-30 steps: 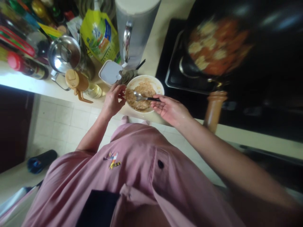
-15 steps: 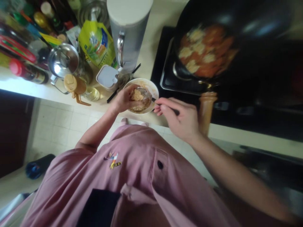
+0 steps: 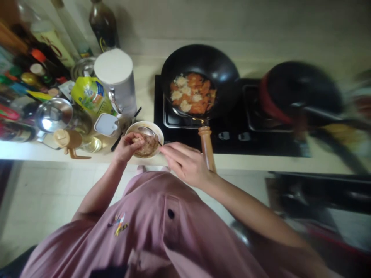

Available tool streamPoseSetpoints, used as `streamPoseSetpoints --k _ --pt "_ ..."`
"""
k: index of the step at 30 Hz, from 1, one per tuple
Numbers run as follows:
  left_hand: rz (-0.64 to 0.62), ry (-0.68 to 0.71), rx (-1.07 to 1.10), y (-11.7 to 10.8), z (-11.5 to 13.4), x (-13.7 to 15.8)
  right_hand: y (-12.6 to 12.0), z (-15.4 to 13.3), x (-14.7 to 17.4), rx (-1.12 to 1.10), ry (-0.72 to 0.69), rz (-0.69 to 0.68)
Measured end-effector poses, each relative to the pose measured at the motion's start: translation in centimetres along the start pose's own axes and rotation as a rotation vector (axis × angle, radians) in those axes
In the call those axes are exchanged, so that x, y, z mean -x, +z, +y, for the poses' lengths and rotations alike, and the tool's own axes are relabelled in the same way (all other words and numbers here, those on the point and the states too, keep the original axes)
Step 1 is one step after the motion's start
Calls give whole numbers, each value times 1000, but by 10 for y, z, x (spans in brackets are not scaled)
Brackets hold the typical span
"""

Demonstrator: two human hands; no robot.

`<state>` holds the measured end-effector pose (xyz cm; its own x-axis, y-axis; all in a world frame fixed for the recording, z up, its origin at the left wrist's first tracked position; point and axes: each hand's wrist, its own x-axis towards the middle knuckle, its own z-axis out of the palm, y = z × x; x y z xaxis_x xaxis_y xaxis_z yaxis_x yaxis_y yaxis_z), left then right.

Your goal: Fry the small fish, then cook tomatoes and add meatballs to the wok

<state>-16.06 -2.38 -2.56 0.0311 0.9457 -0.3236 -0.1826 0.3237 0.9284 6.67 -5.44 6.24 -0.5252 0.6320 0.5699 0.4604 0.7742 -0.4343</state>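
Note:
A white bowl [image 3: 161, 133] holding a pale brown minced mixture [image 3: 150, 147] stands at the counter's front edge. Over its left side is my left hand [image 3: 127, 147], its fingers curled closed with a bit of the pale mince showing by the thumb. My right hand [image 3: 187, 162] grips the dark handle of a metal spoon [image 3: 146, 131] from the right; the spoon's head rests inside the bowl, close to my left fingers. To the right, a black wok [image 3: 224, 73] on the stove contains orange-red pieces [image 3: 195, 81] and several pale lumps [image 3: 185, 105].
The wok's wooden handle [image 3: 206, 146] juts toward me beside my right wrist. Left of the bowl are dark chopsticks [image 3: 116, 143], a white-lidded container [image 3: 106, 124], an oil jug [image 3: 69, 139], a pitcher [image 3: 114, 73] and several bottles. A red pan [image 3: 272, 96] sits on the right burner.
The view has swung up and right, bringing the whole wok and red pan in. The lump of mince on the spoon has gone from it, and my left fingers have closed.

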Motion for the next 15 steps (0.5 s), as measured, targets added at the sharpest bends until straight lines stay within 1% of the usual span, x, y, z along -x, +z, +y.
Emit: streamPoseSetpoints --k 2,4,7,11,15 --pt "45 -18 -20 1 2 -1 -6 1 -1 -21 48 35" --pt "57 -20 -43 2 3 -2 -10 2 1 -37 61 60" --pt "24 -40 -26 4 5 -4 -12 3 6 -85 78 92" --pt "10 -84 28 9 10 -4 -12 5 14 -133 94 123" --pt "-63 -73 147 12 14 -4 -13 9 19 -141 109 158"
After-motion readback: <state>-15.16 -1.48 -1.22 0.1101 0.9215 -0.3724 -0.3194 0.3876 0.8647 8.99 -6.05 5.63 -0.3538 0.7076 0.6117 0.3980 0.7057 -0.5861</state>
